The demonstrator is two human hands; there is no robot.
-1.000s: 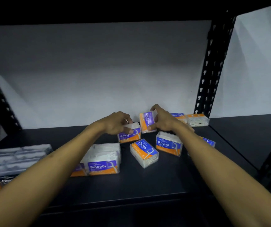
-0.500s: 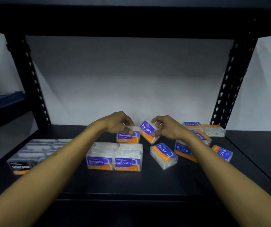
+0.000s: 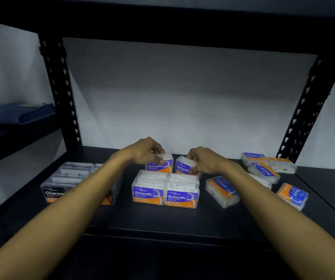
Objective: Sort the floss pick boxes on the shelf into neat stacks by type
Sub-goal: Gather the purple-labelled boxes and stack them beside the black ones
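Note:
On the black shelf, two clear Smooth boxes stand side by side at the front middle. Behind them my left hand grips the top of another Smooth box, and my right hand pinches a second Smooth box next to it, slightly tilted. A block of dark Charcoal boxes sits at the left, partly hidden by my left forearm. Several Round boxes lie scattered at the right, among them one near my right forearm and one at the far right.
Perforated black uprights stand at the back left and back right, with a shelf board overhead. A white wall closes the back. A folded blue cloth lies on a neighbouring shelf to the left.
My right hand has brought its Smooth box from leaning on end down beside the left hand's box, behind the front pair. The camera has swung left, showing the Charcoal block.

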